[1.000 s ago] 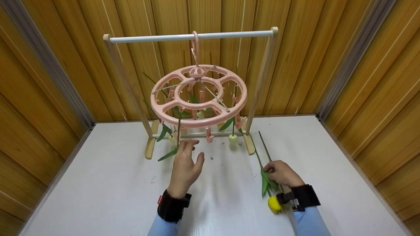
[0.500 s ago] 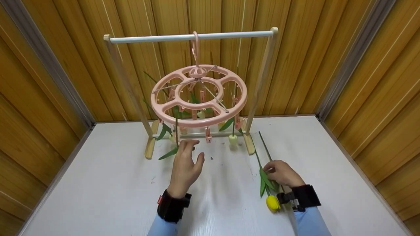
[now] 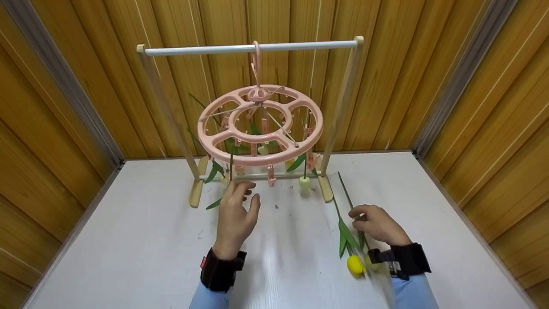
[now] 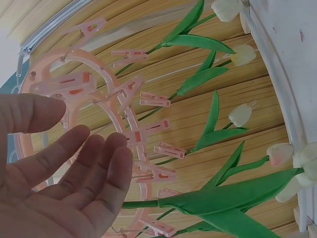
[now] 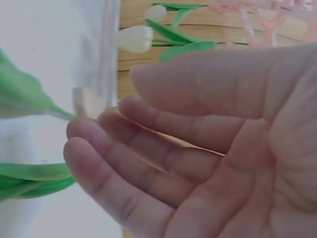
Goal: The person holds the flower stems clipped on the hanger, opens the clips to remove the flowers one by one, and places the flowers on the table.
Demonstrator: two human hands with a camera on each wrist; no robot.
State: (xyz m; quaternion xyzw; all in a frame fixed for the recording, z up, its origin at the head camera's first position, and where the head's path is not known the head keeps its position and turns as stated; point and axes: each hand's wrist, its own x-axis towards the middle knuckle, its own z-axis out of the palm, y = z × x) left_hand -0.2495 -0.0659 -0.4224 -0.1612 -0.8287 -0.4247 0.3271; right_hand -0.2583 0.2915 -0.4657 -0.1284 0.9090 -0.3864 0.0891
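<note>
My left hand (image 3: 235, 219) is raised below the front left of a pink round clip hanger (image 3: 257, 161), its fingers loosely bent with nothing between them. Beside its fingertips a white tulip hangs head down, its green leaf (image 4: 233, 196) large in the left wrist view. Over the table at the right, my right hand (image 3: 379, 225) has relaxed, slightly curved fingers and a bare palm. Under and beside it lie a yellow tulip (image 3: 355, 265) and a pale tulip (image 3: 372, 261), the latter partly hidden by the wrist strap.
The hanger hooks over the white bar (image 3: 197, 50) of a stand with wooden feet (image 3: 326, 189). Several pale tulips, one of them a white tulip (image 3: 304, 183) at the right, hang from its clips. A pink clip (image 3: 271, 176) dangles at the front. Wood-patterned walls enclose the white table (image 3: 128, 240).
My right hand has drawn back slightly to the right from the tulips, its fingers loosening. The yellow tulip has shifted a little left. My left hand has moved slightly left.
</note>
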